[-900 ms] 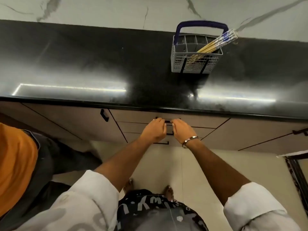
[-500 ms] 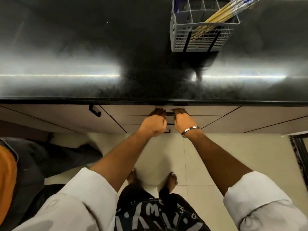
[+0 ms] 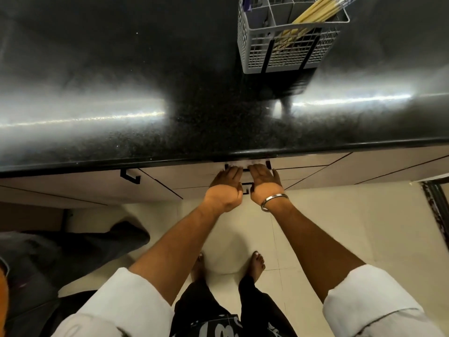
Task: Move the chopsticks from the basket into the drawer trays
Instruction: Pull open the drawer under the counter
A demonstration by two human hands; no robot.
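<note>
A grey wire basket [image 3: 286,54] stands on the black countertop [image 3: 145,93] at the upper right. Several yellow chopsticks [image 3: 315,13] with blue-white ends lean out of its right compartment. Below the counter edge my left hand [image 3: 224,187] and my right hand [image 3: 263,183], with a metal bangle, are side by side, fingers curled on the black handle [image 3: 246,169] of the top drawer [image 3: 194,173]. The drawer front sits flush under the counter edge; nothing of its inside shows.
A second black handle [image 3: 131,176] sits on the cabinet front to the left. A lower drawer handle [image 3: 246,187] shows between my wrists. Another person's dark clothing [image 3: 73,251] lies on the floor side at left. A dark frame [image 3: 435,210] stands at right.
The view has tipped down and moved closer to the counter, so the basket sits higher in the frame. Both hands have stayed on the top drawer handle.
</note>
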